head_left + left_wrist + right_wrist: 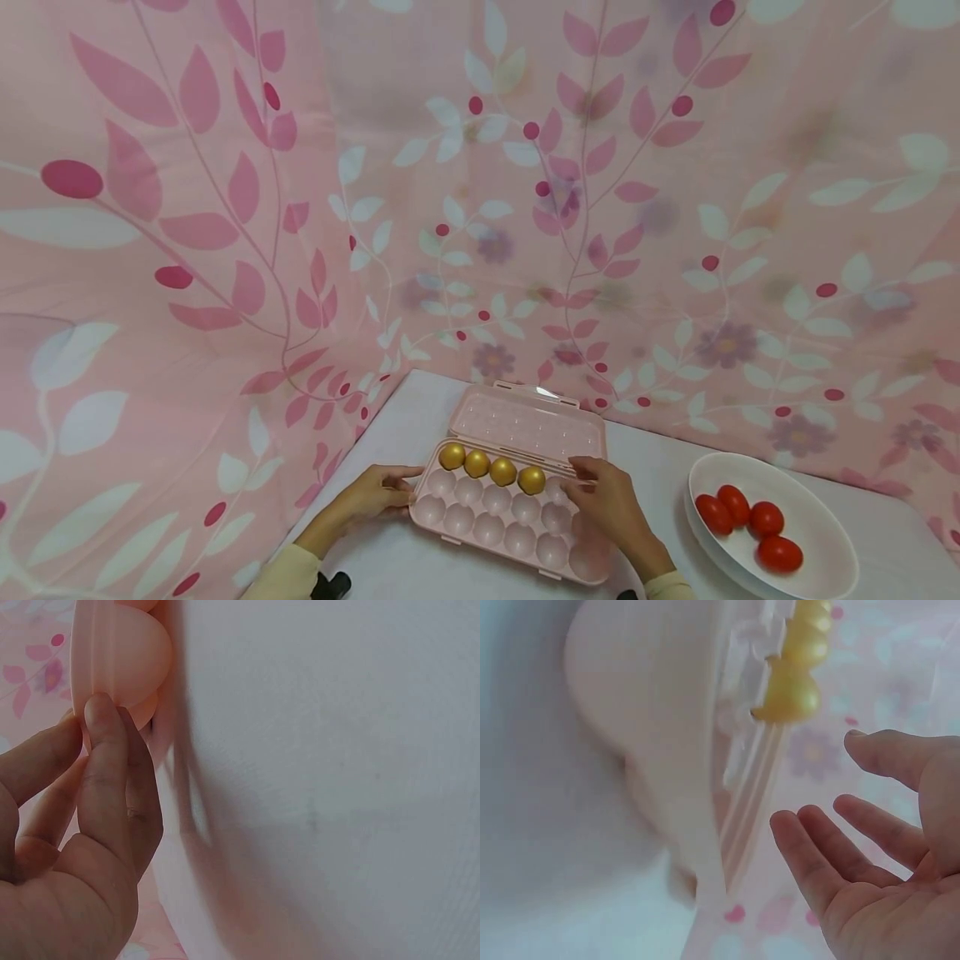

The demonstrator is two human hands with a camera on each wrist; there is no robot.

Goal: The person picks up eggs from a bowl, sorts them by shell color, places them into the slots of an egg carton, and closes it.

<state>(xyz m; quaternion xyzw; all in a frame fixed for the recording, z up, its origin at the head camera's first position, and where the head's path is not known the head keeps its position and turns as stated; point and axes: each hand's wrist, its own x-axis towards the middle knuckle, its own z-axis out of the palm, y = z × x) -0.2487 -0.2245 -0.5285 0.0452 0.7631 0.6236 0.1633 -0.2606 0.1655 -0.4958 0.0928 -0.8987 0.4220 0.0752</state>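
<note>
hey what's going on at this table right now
A person's left hand pinches the left edge of a pink egg tray, its lid open. The right hand, holding nothing, is at the tray's right end. Four gold balls sit in the back row. Four red tomatoes lie in a white bowl to the right.

Smooth pink plastic egg box (487, 529), shiny gold balls (503, 472), smooth white bowl (821, 533), shiny red tomatoes (780, 554), dull white tablecloth (426, 404), cloth-like curtain (420, 200)

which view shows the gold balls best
The head view: all four gold balls are unobstructed in the tray. The right wrist view shows gold balls side-on, overlapping; the left wrist view shows none.
</note>
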